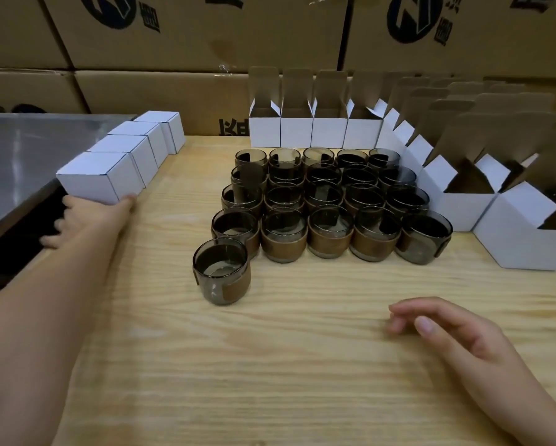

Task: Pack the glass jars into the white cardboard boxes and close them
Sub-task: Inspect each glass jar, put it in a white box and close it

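Table [270,365]: pale wood, visible grain, carrying every item listed below

Glass jars [331,204]: smoked dark glass, each with a brown sleeve round the lower body; upright, mouths up, none boxed; packed side against side in a block five across and several rows deep, at the middle of the table

Lone jar [220,272]: same kind, upright, set off the near left corner of the block, just beside the front-row jar; contact not discernible

Back row of open white boxes [297,132]: four side by side, upright, top flaps raised, brown inside, just behind the jar block

Right row of open white boxes [463,207]: flaps likewise raised, running diagonally from the back row toward the near right, close along the right flank of the block; more open boxes behind them, count unclear

Closed white boxes [125,144]: four in a line, lids down, sides touching, along the left edge of the table beside a steel surface [19,156]

Nearest closed box [99,178]: near end of that line

Left hand [83,217]: stretched out to the left edge, thumb tip against the lower front corner of the nearest closed box, fingers straight and spread past the table edge over a dark gap; grip wide, holding nothing

Right hand [444,329]: at the near right over bare wood, well apart from the jars, fingers loosely bent; grip slack and wide, holding nothing

Brown cartons [189,33]: corrugated, black print, stacked as a wall behind the table
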A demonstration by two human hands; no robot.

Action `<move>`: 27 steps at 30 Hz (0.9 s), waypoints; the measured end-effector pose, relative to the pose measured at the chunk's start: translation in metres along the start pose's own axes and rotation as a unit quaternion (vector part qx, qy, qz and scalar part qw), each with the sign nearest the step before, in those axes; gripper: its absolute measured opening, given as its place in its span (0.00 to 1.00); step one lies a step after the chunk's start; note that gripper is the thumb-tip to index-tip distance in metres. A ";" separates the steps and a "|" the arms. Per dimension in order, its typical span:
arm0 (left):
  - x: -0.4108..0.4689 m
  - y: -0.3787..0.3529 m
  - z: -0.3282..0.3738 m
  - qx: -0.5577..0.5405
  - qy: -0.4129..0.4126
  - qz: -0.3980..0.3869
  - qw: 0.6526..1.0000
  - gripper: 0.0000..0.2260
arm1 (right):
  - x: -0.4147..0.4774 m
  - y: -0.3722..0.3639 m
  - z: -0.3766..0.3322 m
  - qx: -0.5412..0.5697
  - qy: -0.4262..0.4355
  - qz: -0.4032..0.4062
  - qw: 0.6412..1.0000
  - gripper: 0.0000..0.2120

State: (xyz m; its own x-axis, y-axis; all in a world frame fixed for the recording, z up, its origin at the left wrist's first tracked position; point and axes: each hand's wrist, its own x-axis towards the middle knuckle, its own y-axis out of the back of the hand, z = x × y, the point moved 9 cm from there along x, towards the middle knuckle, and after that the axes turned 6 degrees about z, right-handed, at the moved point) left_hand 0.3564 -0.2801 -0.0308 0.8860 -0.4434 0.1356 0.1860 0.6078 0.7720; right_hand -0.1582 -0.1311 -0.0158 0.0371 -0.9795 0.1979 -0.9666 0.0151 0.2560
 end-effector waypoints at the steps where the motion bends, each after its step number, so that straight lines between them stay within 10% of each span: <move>1: 0.000 -0.001 0.000 0.008 -0.001 -0.002 1.000 0.42 | 0.000 0.000 0.000 0.000 0.000 0.001 1.000 0.12; 7: -0.014 0.006 -0.002 0.019 0.003 -0.007 1.000 0.53 | 0.000 -0.001 -0.002 0.011 0.003 0.004 1.000 0.12; 11: -0.052 0.021 -0.001 -0.023 -0.066 0.005 0.998 0.41 | 0.000 -0.002 -0.002 0.011 0.004 -0.009 1.000 0.12; 17: -0.164 0.045 -0.007 -0.288 -0.124 -0.158 0.936 0.32 | 0.000 -0.003 0.001 0.009 0.000 -0.019 1.000 0.14; 20: -0.219 0.056 0.001 -0.327 -0.166 -0.203 0.908 0.44 | 0.000 -0.005 -0.001 0.006 0.003 -0.024 1.000 0.14; 27: -0.240 0.046 0.003 -0.225 -0.129 -0.125 0.958 0.45 | 0.001 -0.002 0.004 -0.004 0.005 -0.021 1.000 0.08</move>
State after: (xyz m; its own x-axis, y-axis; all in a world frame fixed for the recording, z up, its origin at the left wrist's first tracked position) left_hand 0.1507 -0.1476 -0.0258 0.6663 -0.7249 0.1747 0.5946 0.6579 0.4623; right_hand -0.1568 -0.1332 -0.0194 0.0804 -0.9773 0.1960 -0.9619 -0.0246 0.2722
